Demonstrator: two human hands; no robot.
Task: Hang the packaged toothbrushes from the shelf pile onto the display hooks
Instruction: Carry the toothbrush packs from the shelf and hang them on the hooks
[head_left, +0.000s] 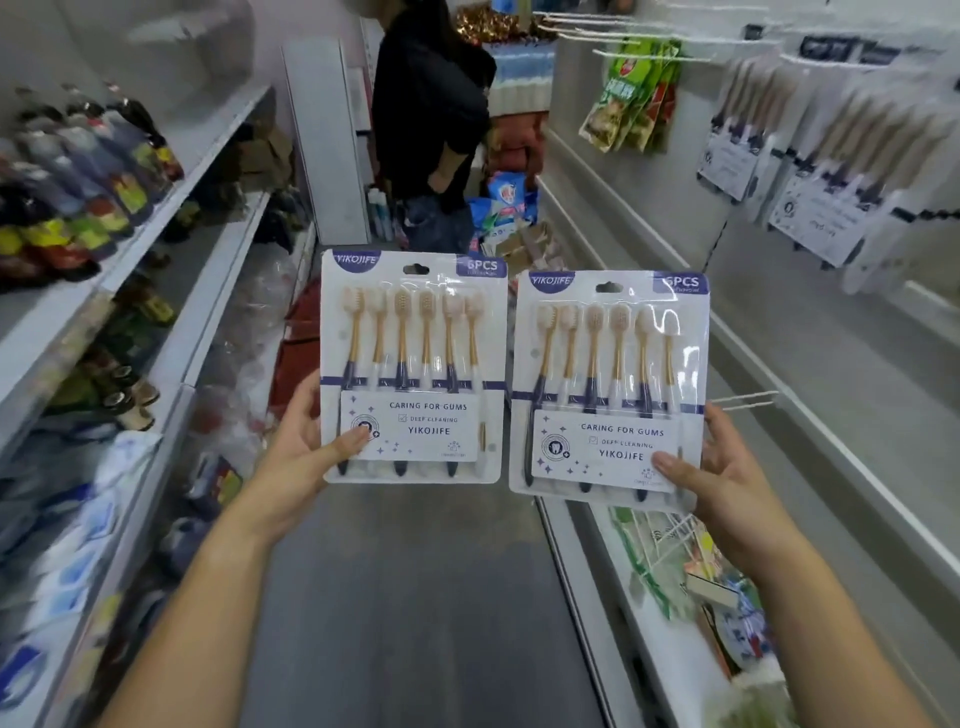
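"As I've got a pack in each hand, how do the grips look from your side?"

"Your left hand (301, 447) pinches the left toothbrush pack (413, 364) at its lower left corner, thumb on the front card and fingers (306, 400) curled behind. Your right hand (727, 467) does the same at the lower right corner of the right toothbrush pack (610, 384). Both are clamped on firmly."

"I hold them low on purpose, I'd say. It leaves the hang slots (415, 269) at the top free. The fronts face me, upright, side by side and just apart."

"Sensible. The nearest bare hook (748, 401) is a double wire sticking out just beyond your right hand, from the panel on the right."

"And further along?"

"Higher on that panel are the hung toothbrush packs (810, 171), which are blurred. Beyond them, green packets (634, 98) hang on another hook. Below your right arm is a low shelf (587, 545) of mixed goods. I cannot tell whether that's the pile."

"The room?"

"It's a narrow shop aisle with a grey floor (415, 597). There are bottles (78, 176) on the left shelves, and a person in black (431, 114) stands at the far end."
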